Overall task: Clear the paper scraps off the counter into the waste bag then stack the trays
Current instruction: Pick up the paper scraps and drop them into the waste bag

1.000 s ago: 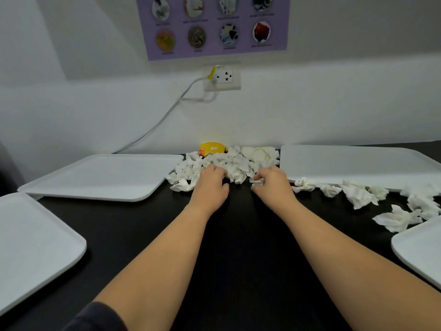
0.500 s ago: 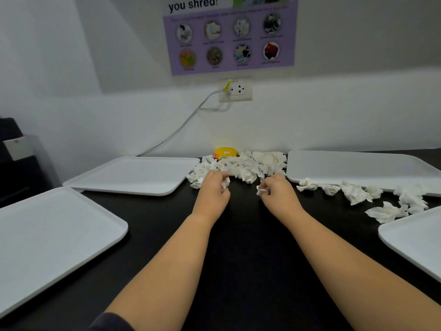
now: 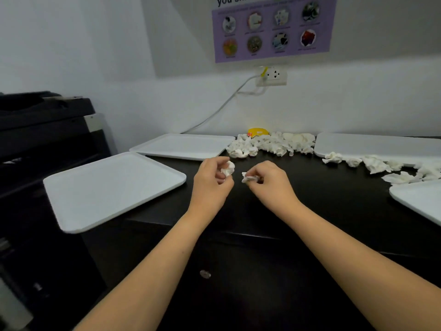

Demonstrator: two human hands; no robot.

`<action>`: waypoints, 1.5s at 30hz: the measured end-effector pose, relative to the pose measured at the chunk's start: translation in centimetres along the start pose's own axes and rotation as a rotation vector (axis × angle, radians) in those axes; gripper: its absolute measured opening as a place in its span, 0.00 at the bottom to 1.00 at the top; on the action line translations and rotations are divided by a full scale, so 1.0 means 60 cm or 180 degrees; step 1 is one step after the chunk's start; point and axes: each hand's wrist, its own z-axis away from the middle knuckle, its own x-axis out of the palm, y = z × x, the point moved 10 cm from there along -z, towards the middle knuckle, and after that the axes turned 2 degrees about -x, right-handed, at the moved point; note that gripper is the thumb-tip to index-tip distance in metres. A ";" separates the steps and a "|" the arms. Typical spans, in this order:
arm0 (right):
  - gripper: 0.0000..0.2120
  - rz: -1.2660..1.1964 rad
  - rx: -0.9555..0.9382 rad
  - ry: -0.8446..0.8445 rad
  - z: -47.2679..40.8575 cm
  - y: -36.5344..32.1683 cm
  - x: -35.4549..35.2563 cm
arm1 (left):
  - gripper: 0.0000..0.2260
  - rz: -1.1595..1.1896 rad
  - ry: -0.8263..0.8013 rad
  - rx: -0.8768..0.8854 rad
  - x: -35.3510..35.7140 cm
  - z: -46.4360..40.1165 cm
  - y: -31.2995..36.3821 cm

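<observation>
My left hand (image 3: 211, 185) holds a crumpled white paper scrap (image 3: 228, 168) above the black counter (image 3: 322, 201). Beside it, my right hand (image 3: 269, 185) pinches another white scrap (image 3: 249, 177). Both hands hover short of the pile of paper scraps (image 3: 269, 144) at the back by the wall. More scraps (image 3: 377, 163) lie strewn to the right. White trays lie flat: one at the near left (image 3: 112, 189) overhanging the counter's edge, one at the back left (image 3: 183, 145), one at the back right (image 3: 381, 144), one at the right edge (image 3: 422, 199). No waste bag is in view.
A yellow object (image 3: 257, 132) sits behind the pile against the wall. A black machine (image 3: 45, 125) stands to the left of the counter. A cable (image 3: 222, 106) runs down from the wall socket (image 3: 274, 76). A cabinet front with a small knob (image 3: 205, 274) lies below the counter.
Both hands have pulled back from the pile toward me, each with a scrap in it. The view has swung left and down, showing the black machine and cabinet front.
</observation>
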 end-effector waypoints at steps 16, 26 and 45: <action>0.02 -0.1090 -0.0775 -0.1145 0.231 -0.301 0.344 | 0.19 -0.0375 0.0739 -0.0770 -0.418 0.343 -0.163; 0.06 -0.0905 0.0617 -0.2928 0.439 -0.244 0.686 | 0.14 -0.1184 0.0420 -0.2919 -0.553 0.654 -0.475; 0.15 -0.0916 0.1221 -0.3482 0.479 -0.215 0.790 | 0.17 -0.1046 0.0455 -0.3334 -0.540 0.665 -0.566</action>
